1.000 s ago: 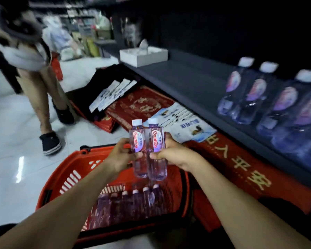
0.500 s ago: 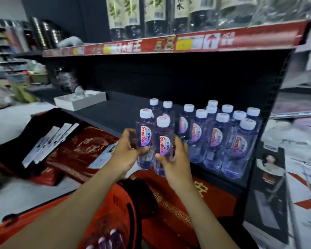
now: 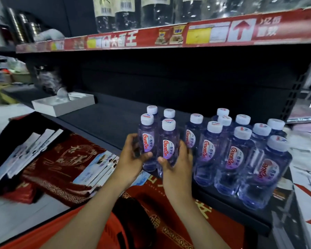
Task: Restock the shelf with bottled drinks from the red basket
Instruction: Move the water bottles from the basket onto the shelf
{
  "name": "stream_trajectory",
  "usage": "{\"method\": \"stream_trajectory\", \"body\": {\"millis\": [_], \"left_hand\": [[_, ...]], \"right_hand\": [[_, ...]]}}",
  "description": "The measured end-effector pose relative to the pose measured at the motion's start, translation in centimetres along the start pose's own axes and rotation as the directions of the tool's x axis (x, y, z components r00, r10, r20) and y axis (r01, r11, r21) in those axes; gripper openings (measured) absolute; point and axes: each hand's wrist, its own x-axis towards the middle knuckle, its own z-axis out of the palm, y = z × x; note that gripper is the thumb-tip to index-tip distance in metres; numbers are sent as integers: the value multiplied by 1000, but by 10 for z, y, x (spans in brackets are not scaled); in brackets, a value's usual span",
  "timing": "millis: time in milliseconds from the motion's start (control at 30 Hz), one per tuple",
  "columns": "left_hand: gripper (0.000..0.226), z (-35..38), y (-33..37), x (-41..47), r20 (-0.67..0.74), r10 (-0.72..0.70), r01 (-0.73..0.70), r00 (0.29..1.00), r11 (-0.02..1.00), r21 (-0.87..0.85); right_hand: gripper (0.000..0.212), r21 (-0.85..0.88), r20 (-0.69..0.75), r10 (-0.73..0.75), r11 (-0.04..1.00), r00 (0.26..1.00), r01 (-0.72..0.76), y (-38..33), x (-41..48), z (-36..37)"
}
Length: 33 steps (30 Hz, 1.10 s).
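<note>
My left hand [image 3: 131, 157] grips a clear water bottle [image 3: 147, 141] with a white cap and a red and purple label. My right hand [image 3: 178, 159] grips a second, matching bottle [image 3: 169, 144] right beside it. Both bottles stand upright at the front edge of the dark shelf [image 3: 101, 121], just left of a block of several like bottles [image 3: 241, 155]. Two more bottles [image 3: 160, 113] stand directly behind the held pair. Only the red basket's rim [image 3: 104, 229] and its black handle show at the bottom, under my forearms.
A white open box [image 3: 65, 103] sits on the shelf at the far left. The upper shelf with a red price strip [image 3: 169, 35] carries dark bottles. Red mats and printed cards [image 3: 90, 169] lie on the floor below the shelf.
I have lifted the two bottles out of the basket and carried them up and forward to the shelf's front edge. The view swung from the floor to the shelf.
</note>
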Motion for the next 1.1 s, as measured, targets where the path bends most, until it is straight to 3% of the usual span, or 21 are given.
{"method": "stream_trajectory", "body": {"millis": [333,800,1100], "left_hand": [[46,-2,-16,20,5,8,-8,1000,998,62],[51,8,-30,43,1,1,-1,1000,998,66],[53,14,-34,55,-7,-22,23,1000,998,62]], "right_hand": [[70,-31,-31,-16,999,999,15,6,9,27],[79,-73,-124,99,991,987,-109,11,35,51],[83,-131,-220,40,989,975,-70,21,47,68]]}}
